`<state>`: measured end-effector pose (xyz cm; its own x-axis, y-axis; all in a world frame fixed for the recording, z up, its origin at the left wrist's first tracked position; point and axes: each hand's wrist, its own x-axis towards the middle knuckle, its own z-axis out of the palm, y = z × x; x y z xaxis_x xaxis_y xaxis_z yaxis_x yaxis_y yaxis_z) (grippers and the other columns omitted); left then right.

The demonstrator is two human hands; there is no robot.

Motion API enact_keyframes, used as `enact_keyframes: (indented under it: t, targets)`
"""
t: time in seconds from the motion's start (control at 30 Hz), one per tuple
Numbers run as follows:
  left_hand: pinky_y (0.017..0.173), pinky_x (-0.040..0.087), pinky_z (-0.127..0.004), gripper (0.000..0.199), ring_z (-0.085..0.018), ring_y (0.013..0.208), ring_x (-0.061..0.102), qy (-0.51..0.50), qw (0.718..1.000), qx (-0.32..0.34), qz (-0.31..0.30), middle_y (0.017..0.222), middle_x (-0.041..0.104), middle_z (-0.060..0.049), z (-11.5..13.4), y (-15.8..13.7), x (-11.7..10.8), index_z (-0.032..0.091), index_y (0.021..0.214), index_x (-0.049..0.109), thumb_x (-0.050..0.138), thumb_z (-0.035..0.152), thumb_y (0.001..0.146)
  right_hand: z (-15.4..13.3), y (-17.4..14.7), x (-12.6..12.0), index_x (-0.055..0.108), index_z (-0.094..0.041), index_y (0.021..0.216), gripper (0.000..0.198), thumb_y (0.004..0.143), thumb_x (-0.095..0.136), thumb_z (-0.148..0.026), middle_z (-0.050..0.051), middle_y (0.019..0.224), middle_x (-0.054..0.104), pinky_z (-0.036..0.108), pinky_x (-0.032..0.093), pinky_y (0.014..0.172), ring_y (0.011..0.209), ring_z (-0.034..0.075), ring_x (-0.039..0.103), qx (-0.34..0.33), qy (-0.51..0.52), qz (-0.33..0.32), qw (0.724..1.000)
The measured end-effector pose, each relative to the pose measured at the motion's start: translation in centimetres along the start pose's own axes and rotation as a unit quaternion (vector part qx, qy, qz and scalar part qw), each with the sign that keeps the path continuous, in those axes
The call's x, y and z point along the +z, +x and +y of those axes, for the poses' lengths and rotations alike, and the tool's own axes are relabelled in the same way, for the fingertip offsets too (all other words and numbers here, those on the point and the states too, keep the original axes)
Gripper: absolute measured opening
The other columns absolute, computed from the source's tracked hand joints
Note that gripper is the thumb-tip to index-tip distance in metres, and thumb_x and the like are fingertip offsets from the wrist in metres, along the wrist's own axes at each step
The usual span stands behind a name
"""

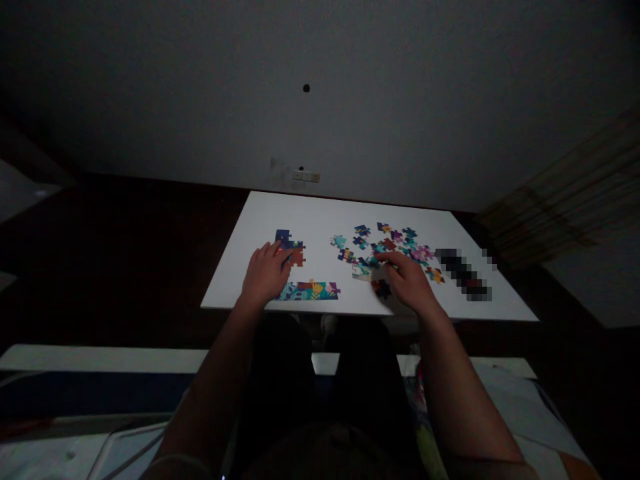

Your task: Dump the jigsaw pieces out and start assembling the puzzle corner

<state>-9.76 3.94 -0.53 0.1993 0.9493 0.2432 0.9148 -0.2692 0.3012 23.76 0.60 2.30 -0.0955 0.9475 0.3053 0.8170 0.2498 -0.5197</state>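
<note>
My left hand (265, 272) lies flat with fingers stretched over a partly joined dark blue and red-brown jigsaw section (299, 256), covering its left part. Just below that hand runs a joined strip of jigsaw pieces (316, 291), teal with yellow and purple shapes, its left end partly hidden. Over the loose jigsaw pieces (361, 241) on the right is my right hand (407, 280), index finger extended to a teal piece (373, 261) and the other fingers bent. No piece shows clearly held in it. A dark piece (381, 288) lies by its near side.
The white table (300, 213) stands close to a grey wall with a socket strip (306, 177). A dark, pixelated object (463, 273) lies right of the pieces. My legs are below the table's near edge. A curtain (545, 207) hangs at the right.
</note>
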Motion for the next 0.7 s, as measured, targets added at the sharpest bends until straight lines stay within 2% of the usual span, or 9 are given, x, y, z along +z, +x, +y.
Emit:
enact_keyframes:
  t: [0.13, 0.27, 0.47, 0.7]
  targets:
    - [0.111, 0.025, -0.053, 0.041, -0.028, 0.133, 0.038, -0.008, 1.000, 0.005, -0.004, 0.144, 0.045, 0.001, 0.0, 0.2, 0.2, 0.040, 0.132, 0.051, 0.040, 0.048, 0.093, 3.0, -3.5, -2.0, 0.062, -0.025, 0.116, 0.036, 0.085, 0.045, -0.020, 0.007, 0.116, 0.063, 0.043, 0.042, 0.097, 0.110, 0.024, 0.056, 0.012, -0.035, -0.015, 0.999]
    - [0.111, 0.025, -0.053, 0.044, -0.029, 0.133, 0.037, -0.009, 1.000, 0.007, -0.007, 0.145, 0.044, -0.001, 0.1, 0.4, 0.3, 0.037, 0.130, 0.054, 0.039, 0.052, 0.092, 3.1, -5.4, -2.3, 0.061, -0.027, 0.120, 0.039, 0.081, 0.055, -0.025, 0.007, 0.124, 0.059, 0.045, 0.038, 0.101, 0.117, 0.027, 0.049, 0.015, -0.070, -0.056, 0.996]
    - [0.111, 0.027, -0.051, 0.047, -0.030, 0.133, 0.038, 0.013, 1.000, 0.015, -0.016, 0.145, 0.044, -0.002, 0.3, 0.6, 0.3, 0.033, 0.130, 0.055, 0.038, 0.054, 0.091, 1.9, -5.1, -1.3, 0.062, -0.026, 0.120, 0.045, 0.079, 0.064, -0.044, 0.011, 0.128, 0.053, 0.048, 0.034, 0.101, 0.120, 0.032, 0.042, 0.033, -0.133, -0.042, 0.990]
    - [0.110, 0.028, -0.049, 0.046, -0.029, 0.133, 0.038, 0.027, 0.999, 0.018, -0.018, 0.147, 0.042, 0.000, 0.6, 0.3, 0.0, 0.035, 0.133, 0.051, 0.037, 0.050, 0.092, 1.2, -4.3, -0.6, 0.066, -0.024, 0.108, 0.032, 0.079, 0.064, -0.036, 0.013, 0.125, 0.051, 0.047, 0.032, 0.099, 0.120, 0.033, 0.039, 0.044, -0.152, -0.076, 0.985]
